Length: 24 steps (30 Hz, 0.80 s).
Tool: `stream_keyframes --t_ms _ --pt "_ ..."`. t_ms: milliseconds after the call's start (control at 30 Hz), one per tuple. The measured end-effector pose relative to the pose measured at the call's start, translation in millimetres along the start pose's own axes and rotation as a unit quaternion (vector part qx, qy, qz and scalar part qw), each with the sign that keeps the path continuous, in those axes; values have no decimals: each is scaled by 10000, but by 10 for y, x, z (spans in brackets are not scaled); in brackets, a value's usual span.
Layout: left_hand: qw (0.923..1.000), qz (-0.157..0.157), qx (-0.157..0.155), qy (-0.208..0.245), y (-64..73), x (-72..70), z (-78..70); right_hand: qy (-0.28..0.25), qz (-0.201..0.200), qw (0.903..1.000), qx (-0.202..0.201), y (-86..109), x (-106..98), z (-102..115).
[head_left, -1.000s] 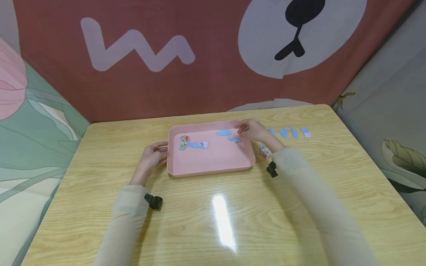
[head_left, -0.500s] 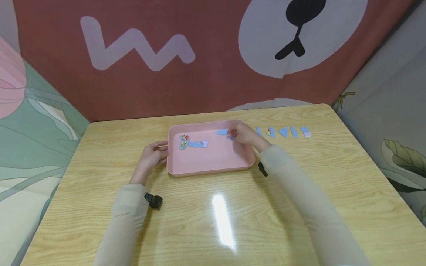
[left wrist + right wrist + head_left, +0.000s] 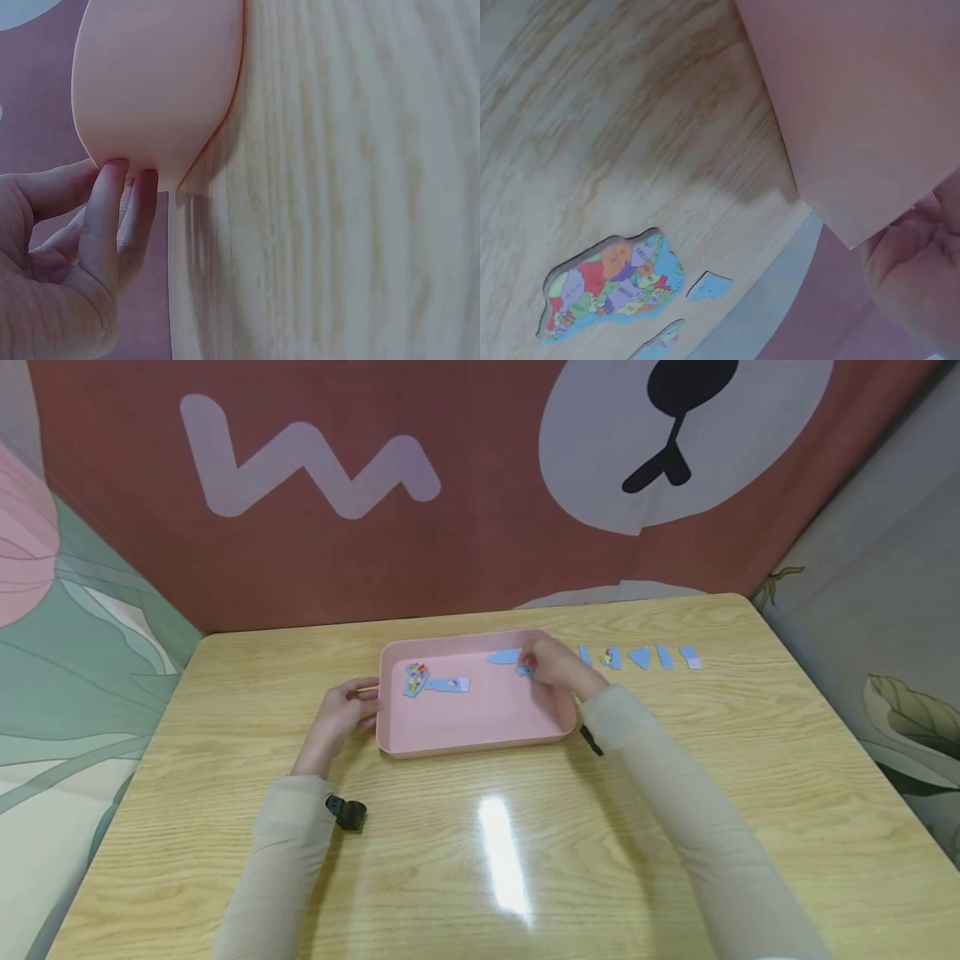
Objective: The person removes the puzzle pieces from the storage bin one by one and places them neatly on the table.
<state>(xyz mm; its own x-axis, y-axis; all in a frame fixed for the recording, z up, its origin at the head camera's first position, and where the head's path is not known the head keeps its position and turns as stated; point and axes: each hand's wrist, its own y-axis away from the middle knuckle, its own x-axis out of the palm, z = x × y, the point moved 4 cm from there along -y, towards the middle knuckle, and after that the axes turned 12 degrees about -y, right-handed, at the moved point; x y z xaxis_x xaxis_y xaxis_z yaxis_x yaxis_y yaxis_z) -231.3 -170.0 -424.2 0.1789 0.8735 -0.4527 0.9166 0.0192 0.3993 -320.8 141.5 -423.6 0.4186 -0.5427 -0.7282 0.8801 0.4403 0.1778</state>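
Observation:
My left hand (image 3: 341, 718) rests its fingertips against the outer left wall of a pink tray (image 3: 472, 727); the left wrist view puts those fingertips (image 3: 114, 169) right at the wall below the rim. Inside the tray's back right part, my right hand (image 3: 553, 664) reaches down with curled fingers and pinches a small blue puzzle piece (image 3: 523, 671), mostly covered by the hand. Just left of it lies a long blue puzzle piece (image 3: 504, 657). Farther left are a colourful map puzzle piece (image 3: 416, 680) and a blue-and-white puzzle piece (image 3: 447, 685), end to end.
Right of the tray, several puzzle pieces (image 3: 640, 657) lie in a row on the wooden table (image 3: 420, 860). A large coloured map puzzle piece (image 3: 611, 285) appears in the right wrist view, hidden by the arm from the head. A red patterned cloth (image 3: 480, 568) hangs behind the table.
My right hand has moved left and down from the tray's back right edge onto the small blue piece, which has shifted slightly. The left hand has stayed at the tray wall.

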Motion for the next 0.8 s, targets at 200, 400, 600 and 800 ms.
stream_keyframes --t_ms 200,400,600,800 --pt "10000 13 16 -11 -6 -2 2 256 111 9992 276 106 1 111" --pt "10000 5 -14 -23 5 -8 -4 276 178 9995 29 123 14 138" --pt "9999 -9 -32 109 10 4 2 107 225 9995 -213 131 21 153" --pt "9999 10 -37 98 2 11 -4 67 210 9993 -291 132 29 160"
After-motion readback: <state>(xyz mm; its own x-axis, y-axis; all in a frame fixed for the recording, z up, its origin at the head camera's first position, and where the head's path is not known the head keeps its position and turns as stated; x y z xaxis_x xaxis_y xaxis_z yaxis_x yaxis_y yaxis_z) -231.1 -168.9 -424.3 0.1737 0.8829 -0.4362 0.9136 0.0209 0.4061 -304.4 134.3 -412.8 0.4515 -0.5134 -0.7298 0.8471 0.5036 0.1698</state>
